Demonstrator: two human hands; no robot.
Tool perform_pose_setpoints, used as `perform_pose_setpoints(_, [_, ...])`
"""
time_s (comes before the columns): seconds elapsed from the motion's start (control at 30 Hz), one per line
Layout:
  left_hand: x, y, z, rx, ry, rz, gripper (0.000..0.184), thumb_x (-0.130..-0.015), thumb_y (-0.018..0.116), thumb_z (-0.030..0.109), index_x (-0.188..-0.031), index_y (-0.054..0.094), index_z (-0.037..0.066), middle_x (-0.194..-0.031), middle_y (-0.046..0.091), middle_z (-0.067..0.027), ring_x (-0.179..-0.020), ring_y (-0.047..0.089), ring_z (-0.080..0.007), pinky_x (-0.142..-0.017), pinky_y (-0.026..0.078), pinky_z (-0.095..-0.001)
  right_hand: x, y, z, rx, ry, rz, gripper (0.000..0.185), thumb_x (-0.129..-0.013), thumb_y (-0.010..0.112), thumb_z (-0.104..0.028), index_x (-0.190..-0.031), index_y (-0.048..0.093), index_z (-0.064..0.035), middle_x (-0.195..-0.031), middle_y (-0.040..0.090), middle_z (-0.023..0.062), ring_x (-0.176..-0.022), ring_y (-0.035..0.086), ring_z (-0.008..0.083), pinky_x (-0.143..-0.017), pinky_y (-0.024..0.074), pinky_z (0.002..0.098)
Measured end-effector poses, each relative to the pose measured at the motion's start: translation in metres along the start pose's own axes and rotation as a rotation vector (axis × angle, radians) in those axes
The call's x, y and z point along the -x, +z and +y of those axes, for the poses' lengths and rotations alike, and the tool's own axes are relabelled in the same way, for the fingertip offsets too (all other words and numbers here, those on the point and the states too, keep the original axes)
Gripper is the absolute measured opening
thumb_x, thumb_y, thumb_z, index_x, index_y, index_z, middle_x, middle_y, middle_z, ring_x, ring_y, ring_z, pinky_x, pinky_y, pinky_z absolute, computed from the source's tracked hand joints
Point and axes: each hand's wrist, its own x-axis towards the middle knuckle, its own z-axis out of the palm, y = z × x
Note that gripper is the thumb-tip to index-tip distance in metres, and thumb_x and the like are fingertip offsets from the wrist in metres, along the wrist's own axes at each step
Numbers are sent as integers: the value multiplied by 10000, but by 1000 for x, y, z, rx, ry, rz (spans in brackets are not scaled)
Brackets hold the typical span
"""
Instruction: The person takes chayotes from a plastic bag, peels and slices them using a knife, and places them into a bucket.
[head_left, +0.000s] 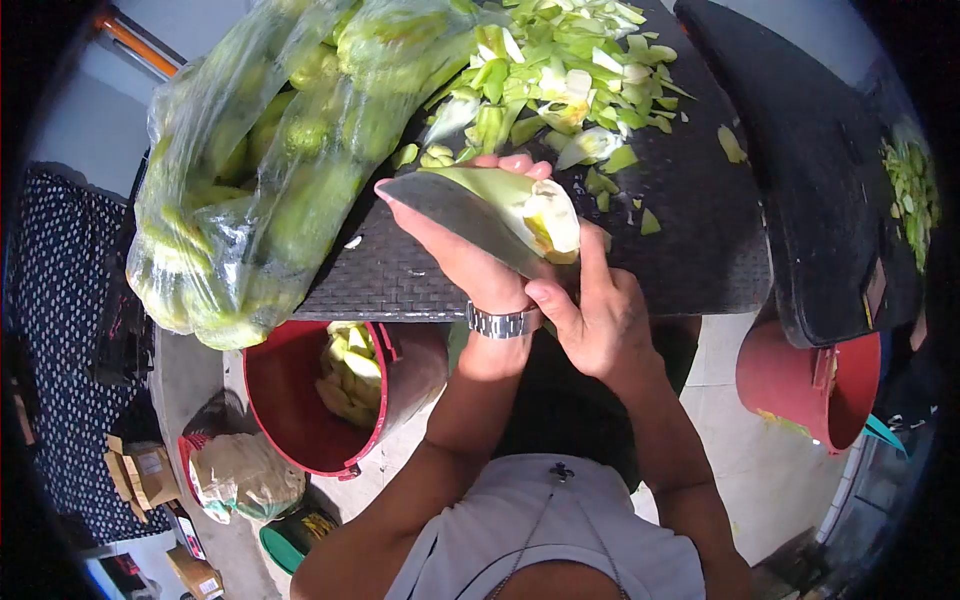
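In my left hand, closed around it from below, lies a pale green piece of vegetable with a white and yellow-brown cut face. A wide grey knife blade lies across the piece, its tip pointing left. My right hand is closed at the right end of the blade, where the handle is hidden by the fingers. Both hands are close together above the front edge of the dark woven table. Beyond them is a pile of green and white peelings.
A clear plastic bag of green vegetables covers the table's left side. Below stand a red bucket with pale pieces inside and another red bucket at the right. A black chair is right of the table.
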Motion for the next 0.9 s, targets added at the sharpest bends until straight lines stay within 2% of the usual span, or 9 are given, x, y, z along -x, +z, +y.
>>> perform_pose_setpoints(0.1, [1, -4, -2, -30, 41, -18, 938, -912, 336, 882, -1108, 568, -5, -977, 666, -199, -931, 642, -351, -891, 548, -487, 0, 1, 0, 29, -3, 12, 819, -949, 648, -598, -1369, 420, 67, -672, 658, 240, -630, 698, 452, -591, 573, 517])
perform_pose_setpoints(0.2, [0, -11, -8, 67, 67, -121, 856, -965, 337, 814, -1135, 552, 3, -1006, 655, -198, -994, 636, -341, -926, 541, -504, 1, 1, 1, 3, -2, 13, 809, -953, 643, -594, -1367, 422, 65, -675, 659, 241, -630, 699, 448, -590, 571, 520])
perform_pose_setpoints(0.3, [-1, -12, -12, -95, 107, -171, 765, -1020, 329, 729, -1152, 545, 6, -988, 654, -193, -977, 638, -344, -919, 545, -515, 1, 1, 5, -40, -21, 28, 794, -963, 635, -587, -1362, 423, 66, -666, 657, 238, -616, 695, 448, -572, 566, 519])
perform_pose_setpoints(0.4, [-3, -13, -6, 15, 16, -146, 695, -1054, 320, 662, -1130, 553, 12, -972, 662, -196, -939, 644, -349, -885, 561, -523, 4, 1, -1, 41, 3, 19, 780, -972, 622, -587, -1356, 427, 64, -643, 652, 228, -595, 691, 445, -549, 561, 512])
perform_pose_setpoints(0.5, [-14, -24, -2, 49, -40, -178, 718, -1007, 428, 696, -1094, 616, 8, -1014, 672, -228, -944, 636, -420, -902, 524, -569, 0, -6, -14, 24, 69, -29, 784, -978, 610, -589, -1349, 429, 78, -622, 646, 218, -580, 691, 435, -531, 557, 502])
perform_pose_setpoints(0.6, [-19, -27, 2, 62, -125, -174, 734, -1000, 437, 708, -1058, 645, 6, -1007, 687, -224, -898, 652, -434, -862, 543, -568, 5, -8, -17, 87, 94, -34, 773, -983, 608, -579, -1358, 429, 72, -619, 646, 218, -585, 696, 428, -532, 559, 497])
perform_pose_setpoints(0.7, [-17, -13, 10, -3, -158, -24, 742, -969, 464, 754, -962, 612, 27, -878, 675, -194, -751, 669, -403, -743, 583, -486, 11, -9, -12, 88, 96, -60, 773, -986, 610, -568, -1377, 421, 72, -618, 647, 219, -587, 698, 429, -529, 558, 500])
perform_pose_setpoints(0.8, [-17, -12, 7, -21, -133, -26, 715, -994, 444, 721, -989, 605, 24, -884, 677, -193, -748, 674, -409, -720, 577, -480, 6, -18, -18, 87, 176, -149, 610, -1022, 614, -429, -1375, 418, 28, -752, 690, 238, -697, 703, 465, -608, 555, 495])
perform_pose_setpoints(0.9, [3, -5, -10, -23, -181, 58, 678, -1017, 415, 671, -1015, 597, 18, -874, 676, -185, -755, 680, -397, -709, 572, -475, -4, -11, -14, 99, 141, -31, 595, -1020, 615, -435, -1375, 420, 1, -828, 708, 261, -765, 709, 480, -642, 558, 520])
